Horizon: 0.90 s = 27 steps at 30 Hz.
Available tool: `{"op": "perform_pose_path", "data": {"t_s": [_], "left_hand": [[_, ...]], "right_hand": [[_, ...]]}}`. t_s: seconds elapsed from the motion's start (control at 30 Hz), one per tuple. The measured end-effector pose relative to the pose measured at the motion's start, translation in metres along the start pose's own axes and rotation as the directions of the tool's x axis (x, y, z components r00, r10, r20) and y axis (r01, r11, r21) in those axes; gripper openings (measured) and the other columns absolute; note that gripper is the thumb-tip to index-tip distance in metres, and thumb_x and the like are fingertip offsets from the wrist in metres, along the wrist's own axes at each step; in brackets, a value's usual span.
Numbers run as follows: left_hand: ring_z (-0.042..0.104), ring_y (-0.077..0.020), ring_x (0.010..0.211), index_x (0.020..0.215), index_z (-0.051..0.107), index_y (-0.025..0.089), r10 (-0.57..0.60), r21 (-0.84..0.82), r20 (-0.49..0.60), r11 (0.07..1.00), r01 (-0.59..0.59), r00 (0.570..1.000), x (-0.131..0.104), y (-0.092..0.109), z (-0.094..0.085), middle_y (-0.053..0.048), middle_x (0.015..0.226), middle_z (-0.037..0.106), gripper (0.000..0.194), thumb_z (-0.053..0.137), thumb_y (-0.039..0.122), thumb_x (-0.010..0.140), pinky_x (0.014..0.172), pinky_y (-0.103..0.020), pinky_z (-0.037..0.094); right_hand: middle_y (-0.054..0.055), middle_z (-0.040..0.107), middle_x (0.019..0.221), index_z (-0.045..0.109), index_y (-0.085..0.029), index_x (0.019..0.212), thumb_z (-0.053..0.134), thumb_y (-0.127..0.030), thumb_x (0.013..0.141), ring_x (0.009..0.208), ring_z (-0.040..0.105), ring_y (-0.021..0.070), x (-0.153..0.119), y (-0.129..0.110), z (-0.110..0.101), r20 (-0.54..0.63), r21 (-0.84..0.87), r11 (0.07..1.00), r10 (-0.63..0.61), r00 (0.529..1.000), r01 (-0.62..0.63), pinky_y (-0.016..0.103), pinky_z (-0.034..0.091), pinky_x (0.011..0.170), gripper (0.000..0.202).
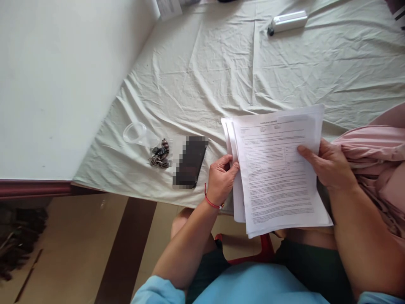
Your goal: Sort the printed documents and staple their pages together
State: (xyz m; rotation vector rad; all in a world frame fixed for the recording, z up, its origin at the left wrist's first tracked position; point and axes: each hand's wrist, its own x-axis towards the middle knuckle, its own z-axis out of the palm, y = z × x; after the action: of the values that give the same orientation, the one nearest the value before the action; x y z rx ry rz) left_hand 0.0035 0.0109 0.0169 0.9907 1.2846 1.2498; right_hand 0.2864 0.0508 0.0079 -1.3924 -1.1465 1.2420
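Observation:
A stack of printed paper sheets (278, 169) is held up over the front edge of the cloth-covered table. My left hand (222, 177), with a red string bracelet at the wrist, pinches the left edge of the sheets between thumb and fingers. On the opposite side my right hand (332, 162) grips the right edge, its thumb on the top page and its fingers hidden behind. Several sheets fan out a little at the left side. Nearest to my left hand lies a black phone (191, 162), partly blurred by pixelation.
Left of the phone are a bunch of keys (160, 154) and a clear plastic cup (136, 134) on its side. A silver-white cylindrical object (287, 22) lies at the back of the pale tablecloth (209, 80). Pink fabric (376, 147) is at the right. A white wall (63, 84) borders the table's left.

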Motion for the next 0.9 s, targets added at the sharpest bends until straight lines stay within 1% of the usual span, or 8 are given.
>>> {"op": "perform_pose_path", "data": {"t_s": [0.1, 0.17, 0.27, 0.37, 0.53, 0.67, 0.8, 0.9], "left_hand": [[0.065, -0.0185, 0.083, 0.087, 0.079, 0.018, 0.002, -0.052, 0.024, 0.999, -0.001, 1.0, -0.002, 0.001, 0.002, -0.004, 0.084, 0.075, 0.025, 0.069, 0.04, 0.093, 0.08, -0.03, 0.052], [0.064, -0.0176, 0.079, 0.086, 0.078, 0.018, -0.021, -0.106, 0.016, 0.994, 0.023, 1.0, -0.002, 0.001, 0.003, -0.004, 0.081, 0.074, 0.026, 0.063, 0.037, 0.096, 0.076, -0.029, 0.051], [0.059, -0.0152, 0.072, 0.078, 0.074, 0.017, -0.04, -0.076, -0.011, 0.996, 0.04, 0.999, -0.001, -0.002, 0.002, -0.002, 0.075, 0.069, 0.023, 0.067, 0.034, 0.092, 0.07, -0.027, 0.048], [0.055, -0.0135, 0.068, 0.071, 0.069, 0.017, -0.049, -0.004, -0.003, 0.999, 0.049, 0.999, 0.0, -0.005, 0.001, 0.0, 0.07, 0.065, 0.027, 0.07, 0.036, 0.09, 0.066, -0.025, 0.044], [0.056, -0.014, 0.069, 0.074, 0.07, 0.017, -0.062, -0.056, -0.01, 0.997, 0.061, 0.998, -0.003, -0.004, 0.002, 0.0, 0.071, 0.066, 0.029, 0.07, 0.04, 0.092, 0.067, -0.026, 0.046], [0.061, -0.0158, 0.074, 0.082, 0.075, 0.018, -0.039, -0.082, 0.005, 0.996, 0.039, 0.999, -0.003, -0.004, 0.002, -0.002, 0.076, 0.069, 0.037, 0.066, 0.05, 0.096, 0.072, -0.027, 0.049], [0.059, -0.0136, 0.071, 0.08, 0.074, 0.018, -0.024, -0.032, -0.003, 0.999, 0.024, 1.0, -0.001, -0.005, 0.002, 0.0, 0.074, 0.068, 0.035, 0.078, 0.052, 0.088, 0.068, -0.026, 0.049], [0.06, -0.0133, 0.071, 0.077, 0.075, 0.018, -0.006, -0.042, -0.026, 0.999, 0.005, 1.0, 0.0, -0.005, 0.003, 0.0, 0.074, 0.07, 0.037, 0.081, 0.054, 0.085, 0.07, -0.026, 0.051]], "right_hand": [[0.0, 0.083, 0.107, 0.082, -0.03, 0.114, 0.089, -0.046, 0.08, 0.09, 0.078, 0.0185, 0.0, -0.001, 0.0, 0.026, 0.06, 0.998, 0.011, 1.0, -0.013, 0.026, 0.065, 0.081, 0.038], [0.0, 0.083, 0.106, 0.082, -0.03, 0.113, 0.09, -0.043, 0.079, 0.088, 0.077, 0.0182, 0.001, 0.0, 0.002, 0.022, 0.093, 0.996, 0.017, 1.0, -0.019, 0.026, 0.065, 0.078, 0.037], [-0.001, 0.083, 0.106, 0.083, -0.03, 0.111, 0.092, -0.042, 0.077, 0.086, 0.077, 0.0164, 0.003, 0.002, 0.004, -0.05, 0.13, 0.991, -0.001, 0.999, 0.008, 0.024, 0.065, 0.076, 0.037], [-0.002, 0.084, 0.102, 0.083, -0.029, 0.108, 0.094, -0.043, 0.073, 0.08, 0.076, 0.0151, 0.004, 0.002, 0.005, -0.125, 0.17, 0.985, 0.006, 0.992, 0.016, 0.023, 0.065, 0.075, 0.039], [-0.001, 0.083, 0.093, 0.084, -0.028, 0.104, 0.095, -0.045, 0.072, 0.067, 0.073, 0.0144, 0.0, -0.003, 0.008, -0.091, 0.148, 0.988, 0.056, 0.994, -0.042, 0.024, 0.064, 0.062, 0.038], [-0.003, 0.084, 0.099, 0.084, -0.03, 0.105, 0.092, -0.043, 0.077, 0.077, 0.075, 0.0138, -0.003, -0.003, 0.01, -0.092, 0.116, 0.993, -0.004, 0.996, 0.015, 0.021, 0.064, 0.068, 0.032], [-0.002, 0.083, 0.109, 0.082, -0.03, 0.111, 0.089, -0.041, 0.08, 0.087, 0.077, 0.0142, -0.001, 0.002, 0.011, -0.106, 0.1, 0.993, -0.051, 0.993, 0.062, 0.021, 0.064, 0.077, 0.033], [-0.001, 0.083, 0.112, 0.079, -0.029, 0.116, 0.088, -0.044, 0.082, 0.092, 0.078, 0.0167, 0.002, 0.004, 0.01, -0.077, 0.111, 0.991, -0.061, 0.995, 0.069, 0.025, 0.065, 0.082, 0.039]]}}
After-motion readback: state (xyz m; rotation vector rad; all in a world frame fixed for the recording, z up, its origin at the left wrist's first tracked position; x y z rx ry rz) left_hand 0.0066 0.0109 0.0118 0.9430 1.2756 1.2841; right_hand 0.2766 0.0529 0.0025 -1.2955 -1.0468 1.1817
